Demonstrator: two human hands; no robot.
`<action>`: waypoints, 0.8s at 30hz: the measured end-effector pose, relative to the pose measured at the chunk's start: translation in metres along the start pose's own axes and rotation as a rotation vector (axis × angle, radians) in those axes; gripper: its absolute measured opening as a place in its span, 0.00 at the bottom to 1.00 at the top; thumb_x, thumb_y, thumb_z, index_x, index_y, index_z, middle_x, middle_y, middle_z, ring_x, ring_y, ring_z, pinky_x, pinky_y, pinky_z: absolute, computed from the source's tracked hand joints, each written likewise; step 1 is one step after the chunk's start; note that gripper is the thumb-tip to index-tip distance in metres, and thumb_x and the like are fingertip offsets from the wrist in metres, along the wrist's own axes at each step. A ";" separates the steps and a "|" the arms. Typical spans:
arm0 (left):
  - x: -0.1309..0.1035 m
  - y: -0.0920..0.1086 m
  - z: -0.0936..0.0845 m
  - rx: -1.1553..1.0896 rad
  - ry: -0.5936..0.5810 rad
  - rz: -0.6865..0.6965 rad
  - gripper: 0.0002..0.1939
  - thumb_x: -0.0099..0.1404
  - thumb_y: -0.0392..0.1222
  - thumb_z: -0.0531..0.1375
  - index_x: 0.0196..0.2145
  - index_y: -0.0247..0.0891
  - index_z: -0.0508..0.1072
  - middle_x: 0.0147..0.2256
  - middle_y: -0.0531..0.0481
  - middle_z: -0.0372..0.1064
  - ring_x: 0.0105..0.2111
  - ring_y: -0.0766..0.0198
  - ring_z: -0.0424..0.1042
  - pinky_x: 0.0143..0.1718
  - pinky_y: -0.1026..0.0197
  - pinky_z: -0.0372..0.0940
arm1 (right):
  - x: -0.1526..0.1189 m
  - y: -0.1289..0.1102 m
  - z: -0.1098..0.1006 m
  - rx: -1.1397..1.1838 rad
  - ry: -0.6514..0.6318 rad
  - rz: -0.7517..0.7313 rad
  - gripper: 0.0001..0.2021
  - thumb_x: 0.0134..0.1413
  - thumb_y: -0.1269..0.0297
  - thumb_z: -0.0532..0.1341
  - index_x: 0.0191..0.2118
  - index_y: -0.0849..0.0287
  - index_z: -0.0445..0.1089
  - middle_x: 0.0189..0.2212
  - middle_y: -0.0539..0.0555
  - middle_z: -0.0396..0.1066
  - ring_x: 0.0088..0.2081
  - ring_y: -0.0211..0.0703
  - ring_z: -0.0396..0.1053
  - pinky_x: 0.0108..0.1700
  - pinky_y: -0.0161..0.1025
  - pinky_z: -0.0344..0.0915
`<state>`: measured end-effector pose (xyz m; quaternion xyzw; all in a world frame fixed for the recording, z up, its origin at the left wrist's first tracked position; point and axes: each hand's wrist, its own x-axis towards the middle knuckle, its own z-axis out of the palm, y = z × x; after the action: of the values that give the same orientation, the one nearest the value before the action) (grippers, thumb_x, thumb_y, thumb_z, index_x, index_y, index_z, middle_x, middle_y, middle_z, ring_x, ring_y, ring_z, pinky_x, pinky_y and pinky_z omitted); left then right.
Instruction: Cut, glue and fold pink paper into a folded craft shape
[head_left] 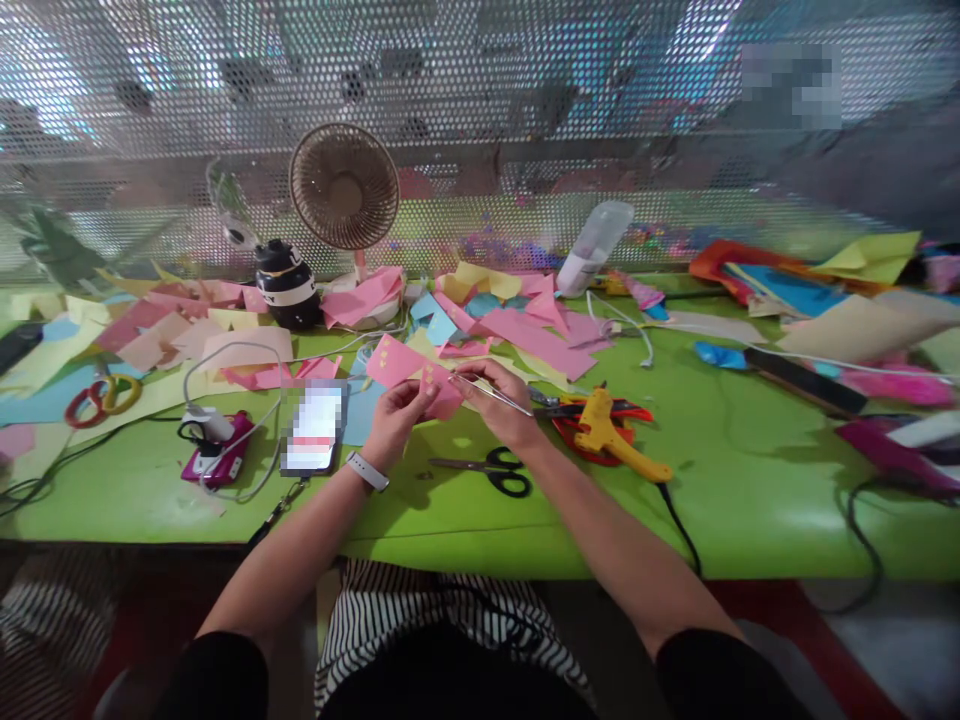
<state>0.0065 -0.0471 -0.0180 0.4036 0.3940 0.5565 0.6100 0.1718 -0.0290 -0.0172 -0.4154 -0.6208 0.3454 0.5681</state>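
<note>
My left hand [401,415] pinches a pink paper sheet [395,362] with small yellow marks on it, above the green table [405,530]. My right hand [501,402] is closed around slim silver tweezers [499,394], whose tip end is at the right part of the sheet. Whether the tips grip anything is too small to tell. Beneath both hands lie scissors [504,472] with black handles. A yellow glue gun [607,430] rests to the right of my right forearm, on an orange-red holder. Left of my left hand lies a phone [315,425].
Loose colored paper [536,335] covers the back of the table. A fan [345,190], a black bottle [287,283] and a clear bottle [596,250] stand there. A purple power strip [217,455] with cables and red-yellow scissors [101,398] lie left.
</note>
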 end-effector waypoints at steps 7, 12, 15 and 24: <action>0.006 -0.008 -0.005 0.039 0.008 0.084 0.19 0.47 0.53 0.73 0.27 0.34 0.78 0.26 0.50 0.75 0.26 0.66 0.72 0.34 0.61 0.69 | -0.005 0.003 0.006 0.059 0.003 0.023 0.11 0.50 0.55 0.69 0.37 0.55 0.75 0.34 0.50 0.75 0.36 0.42 0.72 0.42 0.40 0.69; 0.004 -0.004 -0.004 0.002 -0.124 0.062 0.31 0.48 0.50 0.74 0.48 0.38 0.75 0.39 0.45 0.78 0.38 0.58 0.76 0.41 0.57 0.71 | 0.004 0.001 0.000 0.152 0.067 0.052 0.12 0.47 0.55 0.70 0.36 0.55 0.74 0.34 0.50 0.75 0.36 0.41 0.72 0.41 0.39 0.69; 0.007 0.003 -0.007 -0.113 -0.116 0.043 0.34 0.49 0.58 0.72 0.50 0.40 0.73 0.48 0.41 0.76 0.48 0.51 0.75 0.44 0.55 0.71 | 0.013 -0.005 -0.013 0.155 0.041 0.023 0.12 0.46 0.55 0.71 0.35 0.55 0.75 0.33 0.50 0.75 0.36 0.41 0.72 0.41 0.39 0.69; 0.023 0.014 -0.017 -0.339 0.134 -0.074 0.10 0.57 0.43 0.69 0.35 0.41 0.74 0.32 0.56 0.77 0.34 0.67 0.77 0.45 0.62 0.71 | 0.032 -0.006 -0.042 0.091 0.029 0.038 0.16 0.41 0.50 0.72 0.33 0.55 0.74 0.31 0.50 0.75 0.34 0.42 0.72 0.38 0.40 0.70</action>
<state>-0.0131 -0.0222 -0.0122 0.2421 0.3490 0.6178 0.6618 0.2129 -0.0041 0.0069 -0.4059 -0.5882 0.3780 0.5886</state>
